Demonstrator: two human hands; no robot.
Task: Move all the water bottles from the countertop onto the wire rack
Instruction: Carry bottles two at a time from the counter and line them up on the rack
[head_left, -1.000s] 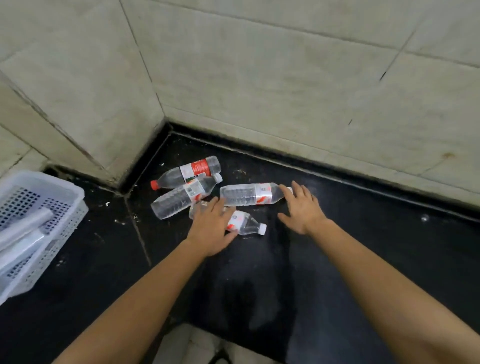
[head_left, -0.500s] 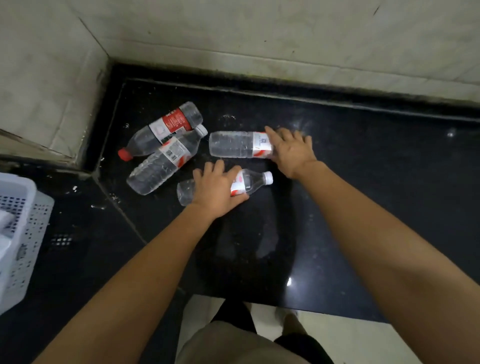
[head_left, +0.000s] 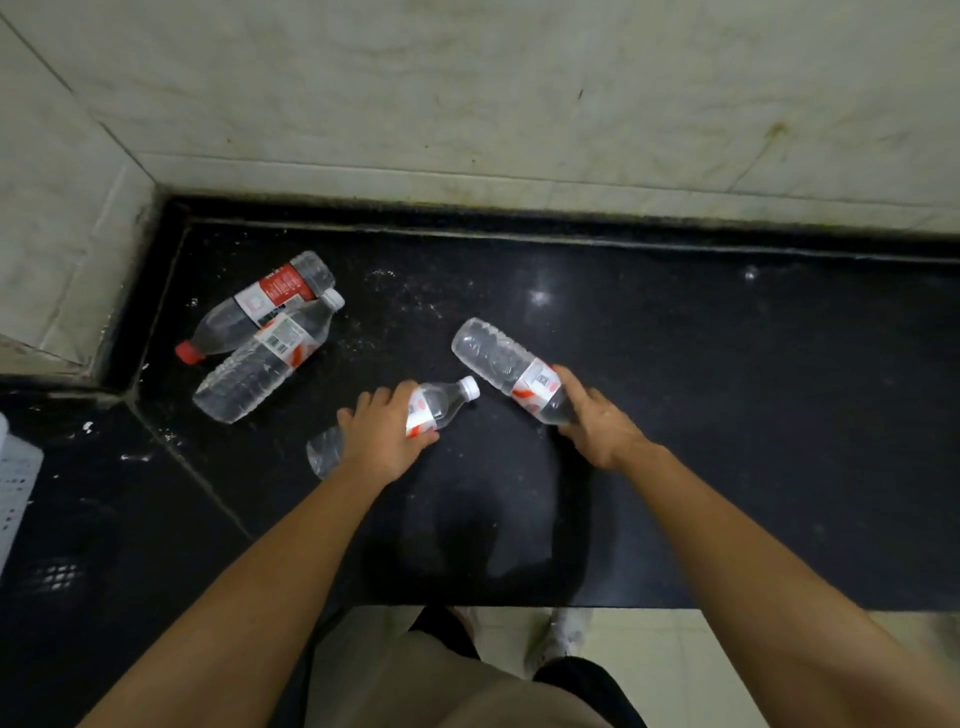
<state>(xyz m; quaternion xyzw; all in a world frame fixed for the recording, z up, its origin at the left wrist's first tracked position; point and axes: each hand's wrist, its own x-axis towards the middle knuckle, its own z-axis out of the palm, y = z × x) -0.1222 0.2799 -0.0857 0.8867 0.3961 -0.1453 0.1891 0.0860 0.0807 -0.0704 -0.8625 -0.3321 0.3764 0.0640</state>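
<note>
Several clear water bottles are on the black countertop (head_left: 727, 415). My left hand (head_left: 382, 439) is closed around a small white-capped bottle (head_left: 441, 402), covering its middle; its cap points right. My right hand (head_left: 597, 421) grips the neck end of a second bottle (head_left: 493, 358), which is tilted with its base up and to the left. Near the back left corner lie a red-capped bottle with a red label (head_left: 260, 306) and a white-capped bottle (head_left: 265, 364), touching each other. No wire rack is in view.
Tiled walls (head_left: 467, 104) close the counter at the back and left. A white perforated plastic basket (head_left: 15, 483) shows at the left edge. The counter's front edge runs below my arms, with my legs and the pale floor (head_left: 675, 665) beneath.
Both hands went from resting on the bottles to gripping them. The right-hand bottle has swung from lying level to tilted, and both held bottles have moved away from the corner pair.
</note>
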